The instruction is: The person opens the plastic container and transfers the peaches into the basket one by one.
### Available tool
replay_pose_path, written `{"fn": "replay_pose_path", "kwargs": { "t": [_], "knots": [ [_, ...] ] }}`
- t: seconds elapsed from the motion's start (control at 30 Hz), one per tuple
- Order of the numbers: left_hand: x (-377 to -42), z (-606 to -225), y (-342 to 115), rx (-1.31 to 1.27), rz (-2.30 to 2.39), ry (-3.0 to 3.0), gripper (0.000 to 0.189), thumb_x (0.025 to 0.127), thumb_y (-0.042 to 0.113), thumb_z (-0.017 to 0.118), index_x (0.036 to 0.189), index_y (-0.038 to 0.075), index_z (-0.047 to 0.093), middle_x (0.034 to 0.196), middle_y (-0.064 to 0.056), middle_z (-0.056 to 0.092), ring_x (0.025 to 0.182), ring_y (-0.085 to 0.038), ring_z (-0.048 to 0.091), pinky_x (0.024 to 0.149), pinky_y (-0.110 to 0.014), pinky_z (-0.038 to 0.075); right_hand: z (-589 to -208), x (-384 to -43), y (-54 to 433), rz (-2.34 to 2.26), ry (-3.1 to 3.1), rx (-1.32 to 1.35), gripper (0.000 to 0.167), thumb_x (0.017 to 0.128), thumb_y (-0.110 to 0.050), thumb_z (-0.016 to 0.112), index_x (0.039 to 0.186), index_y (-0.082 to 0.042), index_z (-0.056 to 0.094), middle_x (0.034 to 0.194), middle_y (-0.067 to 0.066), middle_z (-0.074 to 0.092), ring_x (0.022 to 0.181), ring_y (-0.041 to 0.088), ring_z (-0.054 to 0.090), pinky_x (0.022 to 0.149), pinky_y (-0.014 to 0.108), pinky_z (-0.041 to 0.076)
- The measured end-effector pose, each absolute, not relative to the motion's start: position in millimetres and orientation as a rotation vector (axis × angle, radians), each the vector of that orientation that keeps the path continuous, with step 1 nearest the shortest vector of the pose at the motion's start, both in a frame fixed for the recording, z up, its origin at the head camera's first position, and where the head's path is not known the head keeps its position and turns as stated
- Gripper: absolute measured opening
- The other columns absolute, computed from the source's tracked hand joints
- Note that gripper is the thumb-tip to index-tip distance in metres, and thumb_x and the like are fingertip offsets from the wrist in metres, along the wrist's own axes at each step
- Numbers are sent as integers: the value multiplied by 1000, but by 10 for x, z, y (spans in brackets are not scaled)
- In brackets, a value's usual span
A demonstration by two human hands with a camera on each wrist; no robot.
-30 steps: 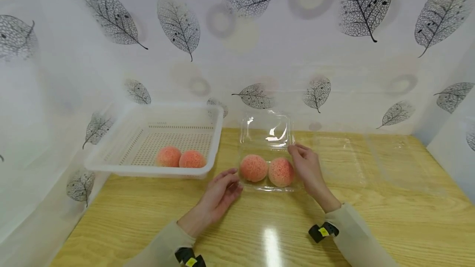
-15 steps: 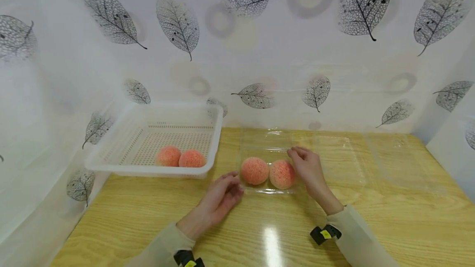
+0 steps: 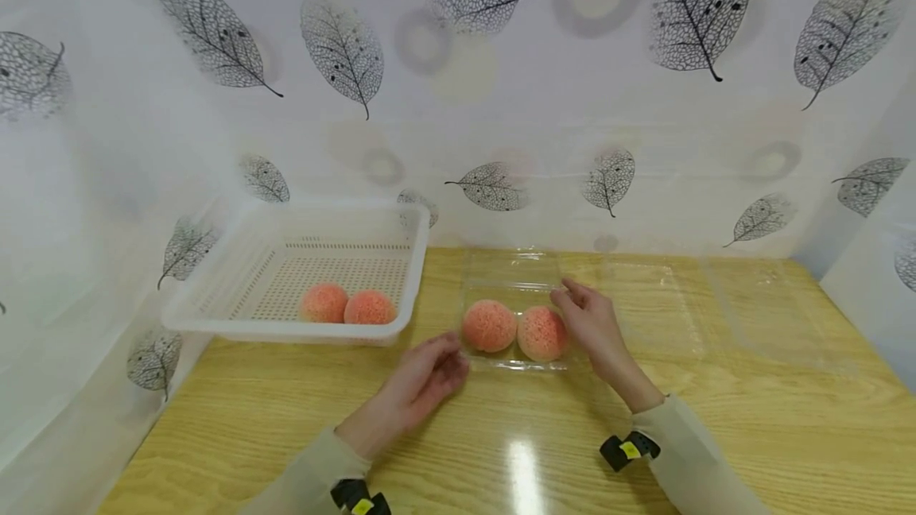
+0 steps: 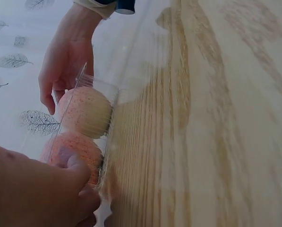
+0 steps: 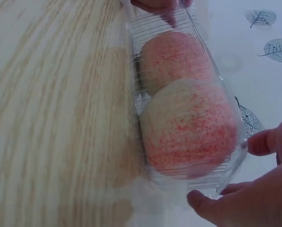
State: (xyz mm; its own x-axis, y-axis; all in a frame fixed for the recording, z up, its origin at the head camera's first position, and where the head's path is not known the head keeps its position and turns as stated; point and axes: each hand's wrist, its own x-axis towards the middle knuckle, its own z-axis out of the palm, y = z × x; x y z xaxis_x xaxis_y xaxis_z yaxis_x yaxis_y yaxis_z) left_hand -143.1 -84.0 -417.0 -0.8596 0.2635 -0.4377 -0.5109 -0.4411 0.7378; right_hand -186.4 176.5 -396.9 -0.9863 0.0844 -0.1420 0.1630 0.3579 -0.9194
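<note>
A clear plastic clamshell box (image 3: 517,366) lies unfolded on the table, its lid (image 3: 511,267) lying flat on the far side. Two pink, rough-skinned round fruits, peach-like, fill the base: the left fruit (image 3: 490,326) and the right fruit (image 3: 541,334) sit side by side. My left hand (image 3: 418,380) holds the base's left end, with thumb and bent fingers at its rim in the left wrist view. At the opposite end, my right hand (image 5: 254,184) grips the corner, one digit at the rim and others lower along the wall.
A white perforated basket (image 3: 286,330) stands at the left with two more pink fruits (image 3: 347,305) near its front wall. Two further clear plastic containers, one nearer (image 3: 654,308) and one farther right (image 3: 776,312), lie on the wooden table (image 3: 716,435). A leaf-patterned curtain (image 3: 544,102) rises behind.
The lid, tilted up a second ago, has swung back and down onto the table. The box base shifted slightly toward me, then back. Both hands stay at its sides.
</note>
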Motion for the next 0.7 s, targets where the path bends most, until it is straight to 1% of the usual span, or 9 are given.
{"fn": "replay_pose_path", "kwargs": {
  "t": [0.07,0.1,0.13,0.2,0.3,0.4,0.5,0.6,0.7],
  "knots": [
    [-1406,-4171,-889,-292,2232,1324,9,103,15,55,98,10,62,92,0,63,88,-10,61,87,-25,56,-3949,-1842,1783,-1670,2573,185,62,104,-30,54,157,0,37,157,27,42,149,40,40,119,53,38],
    [-1395,-4173,-921,-249,2175,1342,12,103,16,56,95,11,63,92,0,64,89,-10,63,88,-26,56,-3937,-1827,1795,-1634,2608,147,62,104,-29,54,156,-1,38,158,28,41,149,41,39,118,54,39],
    [-1386,-4170,-959,-200,2113,1357,12,103,18,56,96,11,63,94,-1,65,91,-11,64,89,-28,56,-3924,-1807,1806,-1595,2649,103,61,104,-28,55,155,-1,39,158,28,40,149,42,38,118,54,39],
    [-1371,-4144,-1048,-96,1976,1414,16,104,21,55,108,8,63,100,-1,67,95,-12,66,92,-31,57,-3896,-1764,1826,-1512,2745,-22,56,102,-25,58,152,0,45,158,28,40,149,45,37,116,56,41],
    [-1373,-4066,-1187,75,1752,1573,37,104,23,55,131,-3,55,110,-7,69,101,-15,69,95,-35,58,-3856,-1683,1851,-1349,2914,-254,47,99,-20,63,142,0,57,152,27,48,141,48,45,109,61,46],
    [-1384,-3944,-1317,248,1551,1795,52,105,28,55,143,-8,48,125,-15,67,110,-20,68,98,-37,58,-3809,-1603,1858,-1192,3039,-480,38,96,-17,68,131,-2,66,141,24,58,130,48,55,101,63,49],
    [-1382,-3823,-1413,421,1363,2048,51,105,33,56,143,-2,53,134,-19,63,116,-24,67,96,-38,58,-3773,-1541,1858,-1024,3080,-672,37,92,-16,74,126,-3,69,133,21,63,118,43,63,95,59,53],
    [-1339,-3704,-1494,596,1212,2250,47,106,35,56,141,4,56,136,-17,62,116,-25,66,94,-36,57,-3768,-1507,1850,-834,3068,-809,42,88,-17,79,128,-6,69,132,19,64,111,37,67,90,52,58],
    [-1274,-3583,-1591,723,1121,2410,43,106,37,55,139,9,58,135,-12,64,115,-21,65,92,-30,56,-3800,-1489,1849,-688,3083,-862,44,87,-18,81,128,-9,70,131,20,64,106,34,67,84,48,60]
  ]
}}
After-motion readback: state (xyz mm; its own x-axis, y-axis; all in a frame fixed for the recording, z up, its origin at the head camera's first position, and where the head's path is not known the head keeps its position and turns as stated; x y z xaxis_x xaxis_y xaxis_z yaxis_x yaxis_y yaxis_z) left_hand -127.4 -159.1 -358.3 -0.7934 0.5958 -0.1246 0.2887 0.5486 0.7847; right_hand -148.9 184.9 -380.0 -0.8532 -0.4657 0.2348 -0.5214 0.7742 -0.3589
